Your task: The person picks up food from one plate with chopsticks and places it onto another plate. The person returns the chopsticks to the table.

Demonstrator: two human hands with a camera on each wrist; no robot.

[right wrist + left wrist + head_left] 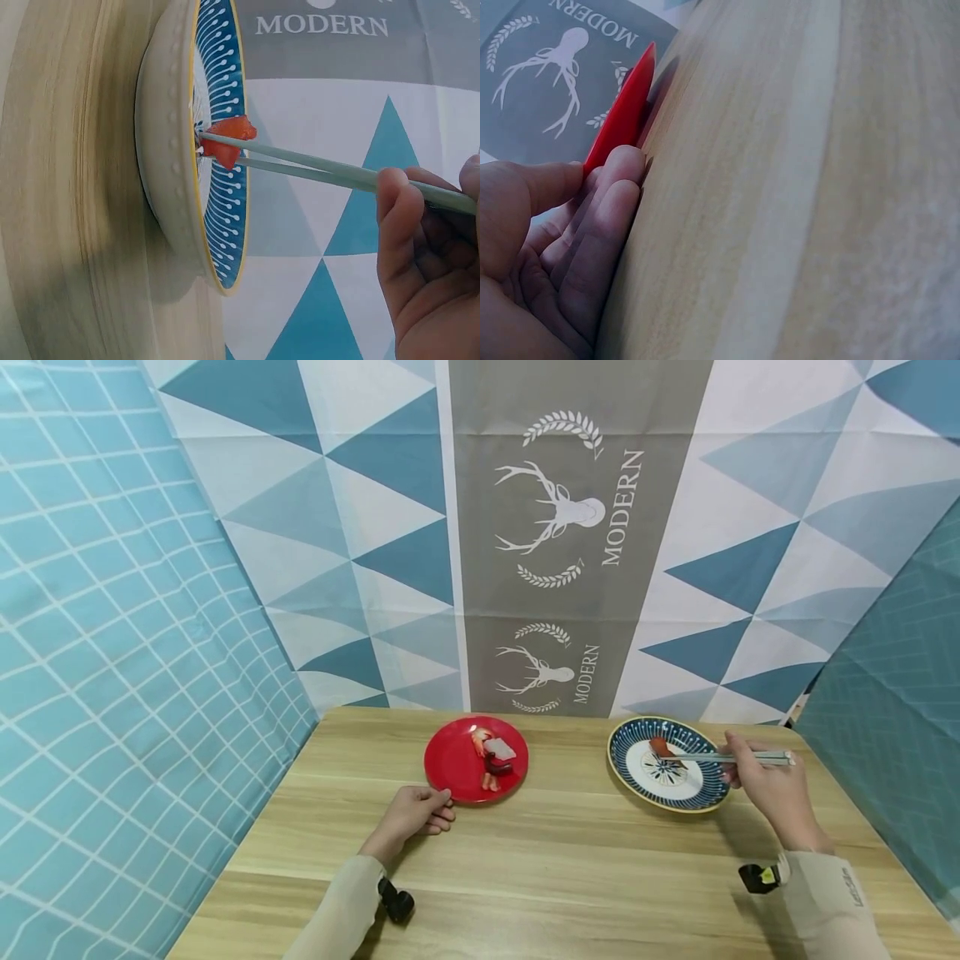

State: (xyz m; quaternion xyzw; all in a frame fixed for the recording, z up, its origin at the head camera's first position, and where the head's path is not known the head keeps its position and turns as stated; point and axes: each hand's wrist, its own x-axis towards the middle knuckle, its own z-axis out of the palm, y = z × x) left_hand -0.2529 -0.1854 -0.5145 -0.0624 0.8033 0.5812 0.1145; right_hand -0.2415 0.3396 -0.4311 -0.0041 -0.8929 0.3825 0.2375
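My left hand (417,815) pinches the near rim of a red plate (450,768) between thumb and fingers. On that plate's right half lie several small food pieces, among them a whitish chunk (499,748) and a dark brown curved piece (497,766). A pair of pale green chopsticks (322,169) is held in my right hand (772,781). Their tips are at an orange-red food piece (229,139) inside a blue-and-white patterned bowl (701,789). The right wrist view shows the piece between the two tips, over the bowl's inside.
The wooden table (525,877) carries both dishes near its back edge, the bowl well to the right of the plate. Behind stands a patterned cloth (540,610); blue cloths (135,652) close off the left and right sides.
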